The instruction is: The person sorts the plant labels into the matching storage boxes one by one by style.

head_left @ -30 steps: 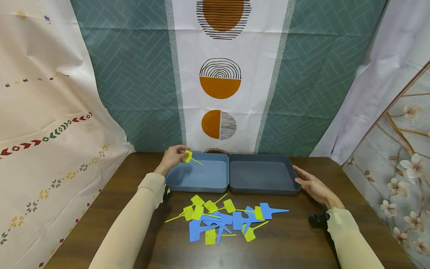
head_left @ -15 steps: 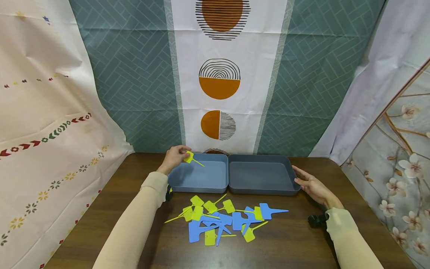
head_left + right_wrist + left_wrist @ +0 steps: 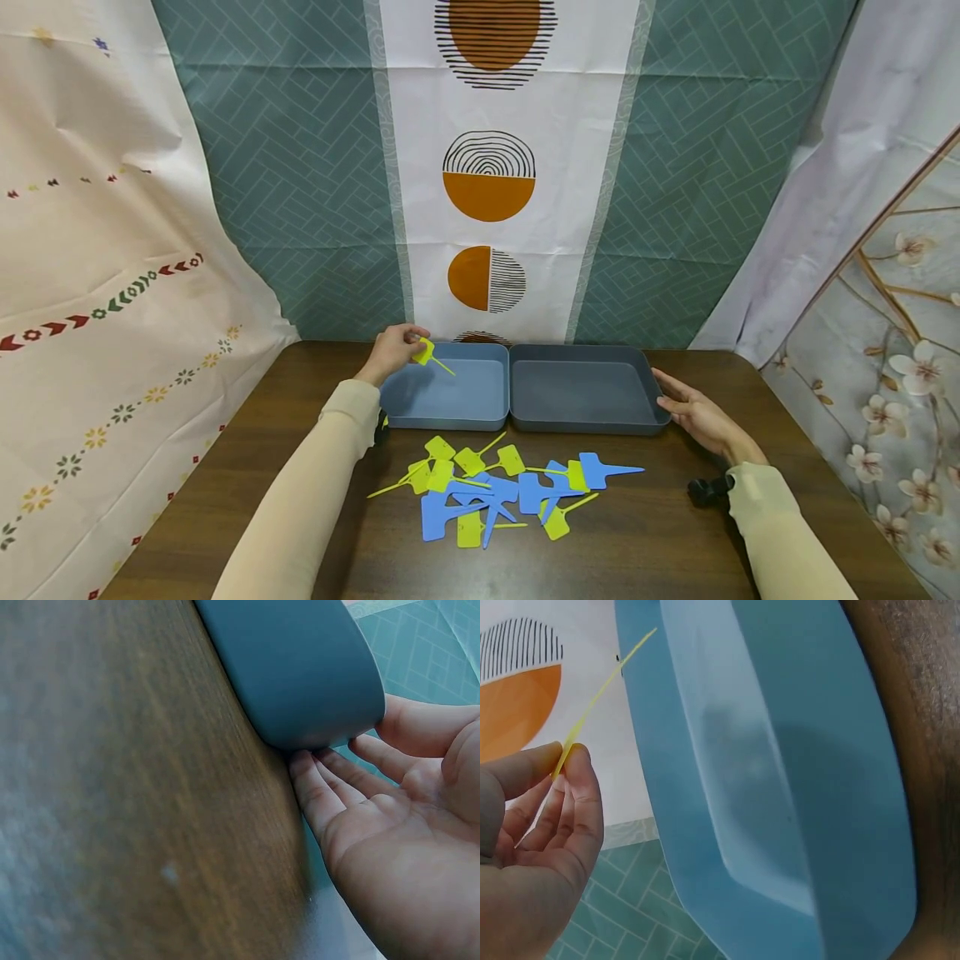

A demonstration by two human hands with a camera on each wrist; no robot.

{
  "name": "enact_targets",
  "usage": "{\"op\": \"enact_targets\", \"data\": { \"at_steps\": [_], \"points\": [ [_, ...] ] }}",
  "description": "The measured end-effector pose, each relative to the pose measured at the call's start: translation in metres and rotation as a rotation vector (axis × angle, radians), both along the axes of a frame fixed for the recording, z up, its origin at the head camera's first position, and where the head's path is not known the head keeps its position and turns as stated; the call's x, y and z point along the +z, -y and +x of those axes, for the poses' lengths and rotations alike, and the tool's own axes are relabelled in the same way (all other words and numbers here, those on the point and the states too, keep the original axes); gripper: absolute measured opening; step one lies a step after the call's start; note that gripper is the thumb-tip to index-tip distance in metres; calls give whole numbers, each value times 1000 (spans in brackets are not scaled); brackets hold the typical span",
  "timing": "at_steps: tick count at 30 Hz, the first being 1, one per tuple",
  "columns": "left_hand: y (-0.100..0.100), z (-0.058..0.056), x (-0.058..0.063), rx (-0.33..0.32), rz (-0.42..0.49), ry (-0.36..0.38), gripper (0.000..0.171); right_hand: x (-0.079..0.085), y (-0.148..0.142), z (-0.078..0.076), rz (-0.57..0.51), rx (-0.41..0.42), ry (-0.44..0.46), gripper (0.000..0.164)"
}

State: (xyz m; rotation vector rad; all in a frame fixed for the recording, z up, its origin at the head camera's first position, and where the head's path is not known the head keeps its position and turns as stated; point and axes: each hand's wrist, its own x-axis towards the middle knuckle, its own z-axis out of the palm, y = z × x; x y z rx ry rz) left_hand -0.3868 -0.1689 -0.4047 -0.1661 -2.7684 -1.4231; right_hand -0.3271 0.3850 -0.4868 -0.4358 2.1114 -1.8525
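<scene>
Yellow tag point(image 3: 424, 351) pinched in left hand point(image 3: 392, 349), right hand point(image 3: 701, 421) spread against tray point(image 3: 585, 392), scattered tags point(image 3: 505, 490)

A smooth, matt plastic tray point(image 3: 476, 392) at 11 o'clock and a second tray point(image 3: 585, 390) of like finish at 1 stand on a dark, wood-grained table point(image 3: 637, 542) with a soft sheen, its middle the dial's centre. Thin, smooth plastic tags point(image 3: 504, 490) lie there; the raised tag point(image 3: 424, 352) at 11 shares their look. Creased, matt cloth drapes point(image 3: 112, 250) hang at 10 and 2, a wrinkled cloth curtain point(image 3: 300, 167) at 12; matt fabric sleeves point(image 3: 300, 492) show at 8 and 4.
</scene>
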Motion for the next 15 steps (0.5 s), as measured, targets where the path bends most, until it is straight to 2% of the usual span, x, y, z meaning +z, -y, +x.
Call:
{"op": "enact_targets", "data": {
  "at_steps": [15],
  "points": [
    [-2, -6, 10, -12, -40, 13, 26, -2, -1, -1, 12, -5, 2, 72]
  ]
}}
